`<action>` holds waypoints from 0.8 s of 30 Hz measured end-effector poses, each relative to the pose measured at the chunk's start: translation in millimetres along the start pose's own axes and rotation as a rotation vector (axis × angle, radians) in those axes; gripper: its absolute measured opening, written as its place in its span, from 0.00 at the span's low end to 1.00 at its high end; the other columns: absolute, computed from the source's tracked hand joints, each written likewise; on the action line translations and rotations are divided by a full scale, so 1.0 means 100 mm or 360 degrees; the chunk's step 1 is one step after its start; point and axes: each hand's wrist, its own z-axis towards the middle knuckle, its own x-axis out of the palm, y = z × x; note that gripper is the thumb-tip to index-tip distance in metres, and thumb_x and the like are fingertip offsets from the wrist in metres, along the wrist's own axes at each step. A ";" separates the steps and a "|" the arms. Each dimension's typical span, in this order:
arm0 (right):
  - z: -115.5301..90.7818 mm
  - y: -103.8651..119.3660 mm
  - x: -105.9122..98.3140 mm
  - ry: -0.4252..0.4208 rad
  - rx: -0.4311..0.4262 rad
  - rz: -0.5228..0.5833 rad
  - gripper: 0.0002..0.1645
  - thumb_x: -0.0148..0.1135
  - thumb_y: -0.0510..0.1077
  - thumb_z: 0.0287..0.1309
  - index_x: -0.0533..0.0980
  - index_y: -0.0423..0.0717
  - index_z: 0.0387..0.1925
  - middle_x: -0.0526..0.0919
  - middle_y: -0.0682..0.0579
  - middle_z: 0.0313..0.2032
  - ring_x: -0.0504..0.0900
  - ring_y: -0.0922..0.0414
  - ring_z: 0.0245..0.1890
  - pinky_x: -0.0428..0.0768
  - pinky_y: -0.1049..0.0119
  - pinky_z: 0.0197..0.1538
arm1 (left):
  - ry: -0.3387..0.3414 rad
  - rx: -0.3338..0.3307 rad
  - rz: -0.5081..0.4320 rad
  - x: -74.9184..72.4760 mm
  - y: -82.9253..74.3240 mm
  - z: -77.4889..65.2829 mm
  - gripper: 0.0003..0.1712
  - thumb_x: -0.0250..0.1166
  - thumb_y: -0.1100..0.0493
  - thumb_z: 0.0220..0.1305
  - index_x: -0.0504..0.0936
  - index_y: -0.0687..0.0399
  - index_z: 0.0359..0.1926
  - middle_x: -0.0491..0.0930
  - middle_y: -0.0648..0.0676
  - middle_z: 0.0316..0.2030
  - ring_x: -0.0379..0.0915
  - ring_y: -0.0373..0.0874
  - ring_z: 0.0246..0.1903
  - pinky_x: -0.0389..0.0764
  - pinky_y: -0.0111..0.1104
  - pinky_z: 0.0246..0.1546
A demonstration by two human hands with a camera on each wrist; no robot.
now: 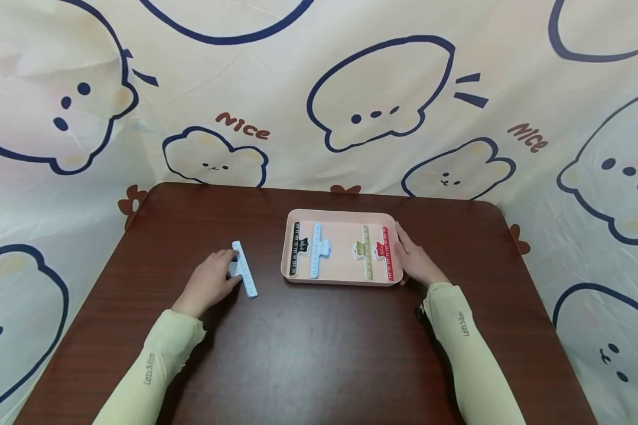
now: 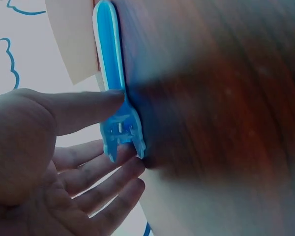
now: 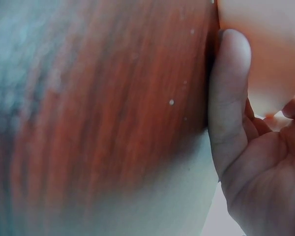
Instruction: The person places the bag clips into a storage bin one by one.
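My left hand (image 1: 207,282) pinches a light blue ruler-marked clip (image 1: 248,277) near its handle, left of the tray. In the left wrist view the thumb lies across the blue clip (image 2: 109,49), whose small spring shows; the fingers are behind its handle end. My right hand (image 1: 419,258) rests against the right end of a pale pink tray (image 1: 340,283). In the right wrist view its straight thumb (image 3: 231,83) lies along the tray wall. Inside the tray are a black clip (image 1: 295,248), another blue clip (image 1: 316,251), a green clip (image 1: 368,254) and a red clip (image 1: 387,254).
Everything stands on a dark brown wooden table (image 1: 319,354). Behind and beside it hangs a white cloth (image 1: 287,77) printed with cartoon faces. A gap of bare tabletop lies between the held clip and the tray's left wall.
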 end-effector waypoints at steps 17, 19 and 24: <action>0.00 0.00 0.00 -0.0004 -0.0008 0.0010 0.37 0.33 0.62 0.82 0.31 0.79 0.81 0.73 0.31 0.63 0.81 0.49 0.18 0.84 0.54 0.28 | -0.0064 -0.0030 -0.0012 -0.05 0.00 -0.01 0.26 0.74 0.63 0.62 0.77 0.74 0.57 0.81 0.70 0.48 0.79 0.63 0.46 0.80 0.57 0.48; 0.00 0.00 0.01 -0.0002 -0.0007 0.0013 0.37 0.33 0.62 0.82 0.31 0.78 0.81 0.74 0.31 0.62 0.81 0.49 0.18 0.84 0.54 0.28 | -0.0080 -0.0028 -0.0019 -0.05 0.00 -0.01 0.26 0.73 0.63 0.63 0.77 0.74 0.57 0.81 0.70 0.48 0.79 0.64 0.47 0.81 0.57 0.48; 0.00 -0.01 0.01 -0.0011 -0.0016 0.0012 0.37 0.34 0.62 0.82 0.32 0.77 0.81 0.75 0.31 0.61 0.82 0.49 0.18 0.84 0.54 0.27 | -0.0144 -0.0010 -0.0044 -0.07 0.00 -0.01 0.24 0.73 0.64 0.63 0.78 0.72 0.55 0.80 0.70 0.47 0.80 0.62 0.45 0.81 0.56 0.46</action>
